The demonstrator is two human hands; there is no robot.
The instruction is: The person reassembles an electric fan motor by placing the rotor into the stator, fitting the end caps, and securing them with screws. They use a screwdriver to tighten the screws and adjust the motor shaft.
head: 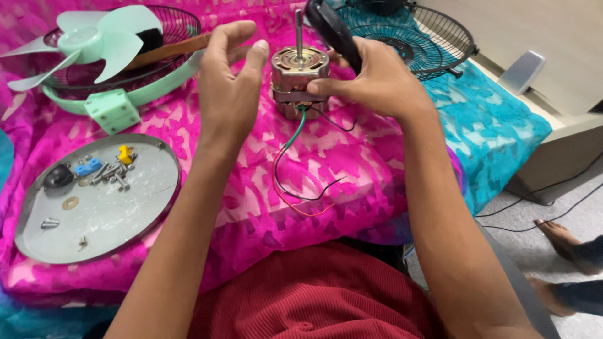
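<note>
**Fan motor held upright over pink cloth**

Motor (299, 80): squat metal body, copper windings visible at top, thin steel shaft pointing up. Green, black and orange wires (295, 169) trail down onto the pink cloth (251, 188). Right hand (370, 81) grips the motor's side and also holds a black tool (333, 28). Left hand (229, 81) hovers beside it, fingers loosely spread, holding nothing. Round metal tray (125, 207) with screws lies left.

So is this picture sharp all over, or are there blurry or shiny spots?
Head view: even, soft light with faint shadows; the motor between the left hand and right hand is sharp; the round metal tray shows a dull sheen, no harsh glare; straight edges bow slightly toward the frame's corners.
</note>
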